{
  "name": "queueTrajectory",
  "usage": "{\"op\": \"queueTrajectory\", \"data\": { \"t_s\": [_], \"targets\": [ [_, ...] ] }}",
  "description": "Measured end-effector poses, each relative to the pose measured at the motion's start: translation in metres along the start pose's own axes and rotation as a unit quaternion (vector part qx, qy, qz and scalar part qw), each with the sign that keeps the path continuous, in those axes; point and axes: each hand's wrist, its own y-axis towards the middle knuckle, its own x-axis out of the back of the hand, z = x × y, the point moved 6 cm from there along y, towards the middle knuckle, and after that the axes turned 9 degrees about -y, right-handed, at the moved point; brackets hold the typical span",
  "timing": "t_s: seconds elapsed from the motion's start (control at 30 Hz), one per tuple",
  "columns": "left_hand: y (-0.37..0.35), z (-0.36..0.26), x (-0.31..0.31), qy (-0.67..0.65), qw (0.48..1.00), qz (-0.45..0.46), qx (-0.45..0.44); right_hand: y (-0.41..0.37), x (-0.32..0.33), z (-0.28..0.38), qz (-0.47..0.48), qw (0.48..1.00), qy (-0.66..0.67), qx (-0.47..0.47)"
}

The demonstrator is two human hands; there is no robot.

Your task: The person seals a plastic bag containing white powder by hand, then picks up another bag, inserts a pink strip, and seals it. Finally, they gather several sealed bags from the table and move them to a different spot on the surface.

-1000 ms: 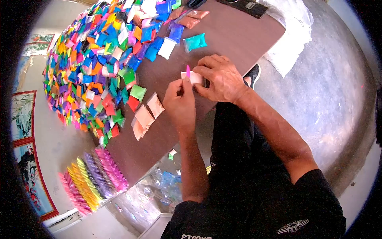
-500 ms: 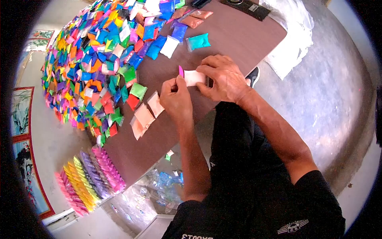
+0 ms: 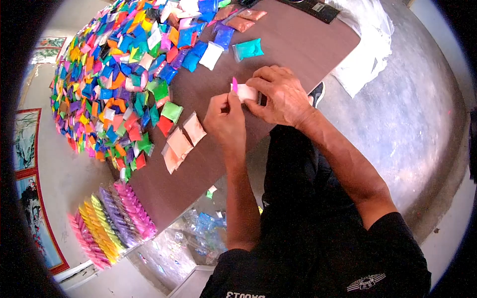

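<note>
"Right hand [image 3: 283, 97] and left hand [image 3: 226, 116] come close together over the table [image 3: 305, 54]; what does each one hold?"

"The right hand pinches a pale packet [image 3: 248, 93] between thumb and fingers. The left hand's thumb and finger close on a thin pink piece [image 3: 234, 84] that sticks up at the packet's left end."

"Is that piece joined to the packet?"

"I cannot tell; the fingertips hide its base."

"Which step is in hand, then?"

"Working at that end of the packet, I judge: one hand steadies, the other does the fine part. The next move seems to call for a firm right-hand hold and light, exact left fingertips."

"And around them?"

"Peach packets [image 3: 179, 144] lie just beside the left hand, and a teal packet [image 3: 250, 48] lies beyond the right. Farther out, a heap of coloured packets [image 3: 114, 84] spreads over the far left, with bright rows [image 3: 113, 223] at the near left corner."
</note>
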Motion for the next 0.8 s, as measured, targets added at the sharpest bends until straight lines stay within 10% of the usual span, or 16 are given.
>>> {"op": "queueTrajectory", "data": {
  "t_s": [0.3,0.6,0.8],
  "targets": [
    [-0.003,0.001,0.009,-0.04,0.994,-0.062,0.075,-0.002,0.001,-0.002,-0.037,0.999,-0.027,-0.023],
    [-0.006,-0.011,-0.002,0.002,0.998,0.021,-0.062,-0.001,-0.001,-0.005,-0.041,0.997,-0.04,-0.046],
    [0.0,0.004,0.009,0.031,0.998,-0.048,0.038,0.0,0.001,-0.004,-0.062,0.996,-0.045,-0.04]
  ]
}}
